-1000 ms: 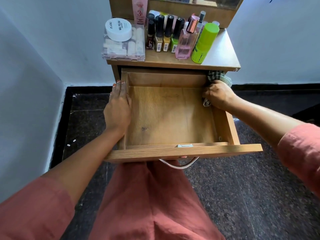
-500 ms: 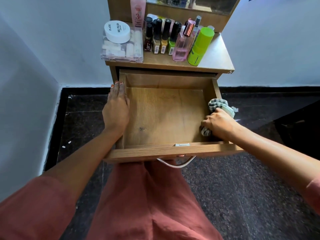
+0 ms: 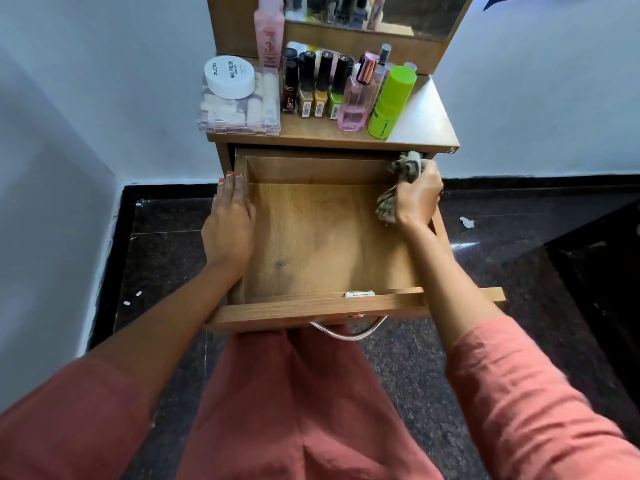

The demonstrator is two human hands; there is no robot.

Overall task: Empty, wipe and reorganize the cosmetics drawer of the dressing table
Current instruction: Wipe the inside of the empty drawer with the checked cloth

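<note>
Drawer floor free between left hand and right hand with cloth.

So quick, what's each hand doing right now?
Left hand: open, fingers straight, resting on the drawer's left wall.
Right hand: gripping the cloth at the drawer's right wall.

Left hand, right hand: two
Drawer: one
Cloth: one
Nail polish bottles: four in front
Green bottle: one
White jar: one
Clear box: one
</note>
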